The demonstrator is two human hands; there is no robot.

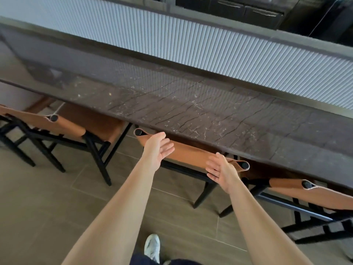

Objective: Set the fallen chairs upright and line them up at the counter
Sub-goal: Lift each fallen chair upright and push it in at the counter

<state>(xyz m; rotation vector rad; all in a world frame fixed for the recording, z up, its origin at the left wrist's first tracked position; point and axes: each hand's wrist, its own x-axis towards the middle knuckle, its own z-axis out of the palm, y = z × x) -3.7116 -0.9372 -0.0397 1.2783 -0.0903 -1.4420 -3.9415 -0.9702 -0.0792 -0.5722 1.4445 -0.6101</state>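
Marble counter [191, 111]; ribbed panel [210, 52]; tiled floor [47, 197].

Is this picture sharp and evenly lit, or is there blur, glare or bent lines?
Head view: soft overall, left hand and right hand slightly blurred; the stone counter mirrors the ribbed panel, with hazy glare toward its left end; the wide lens stretches the forearms.

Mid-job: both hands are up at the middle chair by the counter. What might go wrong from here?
1. The left hand and right hand are open, gripping nothing; a push on the middle chair may slip off its leather.
2. That chair's back sits right at the marble counter edge; a hard push may knock it.
3. The right chair stands close; a sideways shift could clash frames.
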